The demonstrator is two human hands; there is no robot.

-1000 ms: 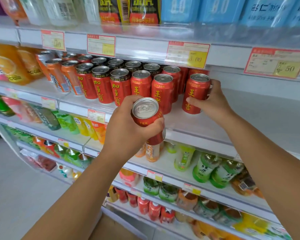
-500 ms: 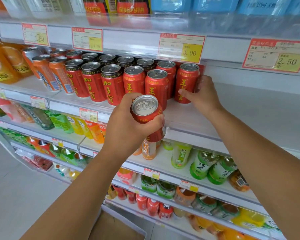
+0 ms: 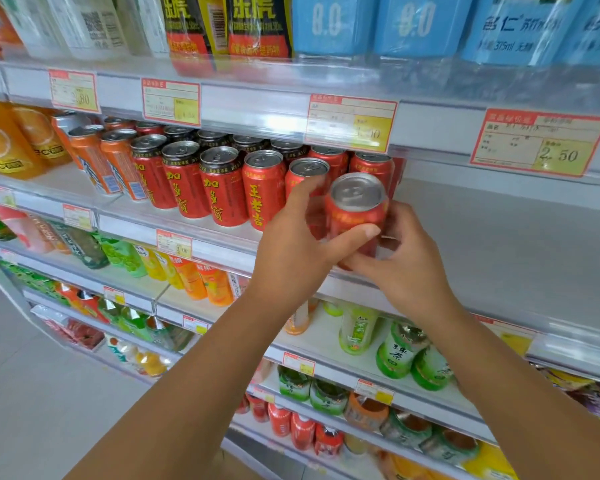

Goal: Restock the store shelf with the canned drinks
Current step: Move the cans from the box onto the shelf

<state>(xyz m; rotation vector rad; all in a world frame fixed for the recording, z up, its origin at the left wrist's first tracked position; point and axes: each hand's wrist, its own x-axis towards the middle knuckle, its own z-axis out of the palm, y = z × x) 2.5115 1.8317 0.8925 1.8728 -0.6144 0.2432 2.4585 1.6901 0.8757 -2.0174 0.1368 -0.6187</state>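
Note:
A red can [image 3: 355,216] with a silver top sits at the front edge of the white shelf [image 3: 499,251], at the right end of the row of red cans [image 3: 222,185]. My left hand [image 3: 295,247] grips it from the left, thumb across its front. From the right, my right hand [image 3: 406,261] curls its fingers around the can's lower side. I cannot tell whether the can's base rests on the shelf. Another red can [image 3: 373,166] stands right behind it.
Orange cans [image 3: 108,164] and orange juice bottles [image 3: 7,143] fill the shelf's left end. Bare shelf stretches to the right of the cans. Price tags [image 3: 350,123] hang on the shelf above. Green tea bottles [image 3: 402,355] and other drinks line the lower shelves.
My left hand carried the can up and right to the shelf's front edge. My right hand left the rear can and came forward onto the can my left hand holds.

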